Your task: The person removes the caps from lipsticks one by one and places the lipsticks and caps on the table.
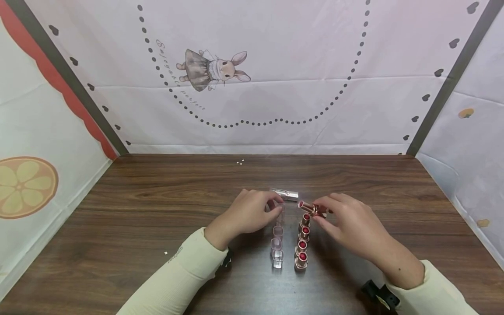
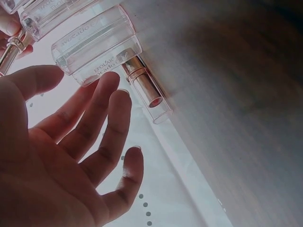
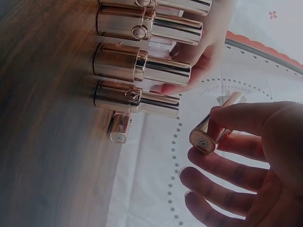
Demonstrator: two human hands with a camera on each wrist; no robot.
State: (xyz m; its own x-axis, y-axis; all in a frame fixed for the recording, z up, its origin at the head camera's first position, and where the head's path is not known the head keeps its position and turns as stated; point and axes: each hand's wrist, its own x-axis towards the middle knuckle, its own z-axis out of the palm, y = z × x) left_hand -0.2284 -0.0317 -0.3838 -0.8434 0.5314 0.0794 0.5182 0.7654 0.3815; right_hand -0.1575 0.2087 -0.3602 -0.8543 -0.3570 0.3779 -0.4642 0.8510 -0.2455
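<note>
My right hand [image 1: 352, 221] pinches an uncapped lipstick [image 1: 309, 207] between thumb and fingers, its red tip pointing left. In the right wrist view, the base of this rose-gold tube [image 3: 204, 142] faces the camera. My left hand [image 1: 250, 212] is at the far end of a row of clear pink caps [image 1: 277, 243], fingers spread and relaxed. In the left wrist view its fingertips [image 2: 110, 80] overlap the edge of the farthest cap [image 2: 109, 61]; contact is unclear. Several uncapped lipsticks [image 1: 302, 246] stand upright in a row right of the caps.
A capped lipstick [image 1: 286, 194] lies on its side beyond the rows. Small white bits [image 1: 240, 162] lie near the back edge of the brown wooden table [image 1: 177, 179]. A printed cloth [image 1: 291, 100] rises behind, with cloth panels at both sides.
</note>
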